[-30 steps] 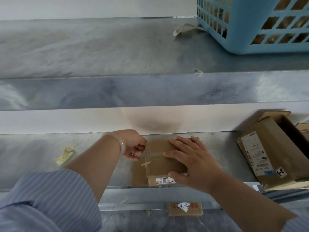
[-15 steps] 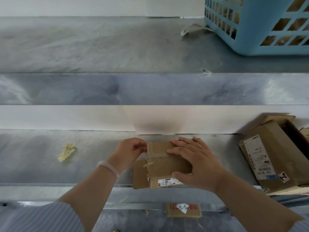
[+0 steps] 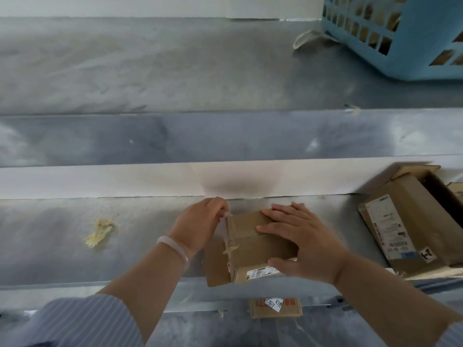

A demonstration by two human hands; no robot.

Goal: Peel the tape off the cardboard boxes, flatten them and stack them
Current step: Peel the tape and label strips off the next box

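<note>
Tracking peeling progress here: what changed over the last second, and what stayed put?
The left hand shifted slightly toward the far left corner of the small box, where its fingers now pinch a pale tape end. The right hand stays pressed flat on the box top; the box has not moved.

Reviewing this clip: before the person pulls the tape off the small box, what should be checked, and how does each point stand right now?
1. Left hand pinches the tape end at the far left corner of the small box: ok.
2. Right hand presses flat on the box top to steady it: ok.
3. Tape peeled free: not ok; the strip lies stuck along the box's left edge.
4. Box fully on the metal shelf: cannot tell; its near end sits at the front edge.
5. Room to pull leftward: ok; only a tape scrap lies there, well apart.
</note>
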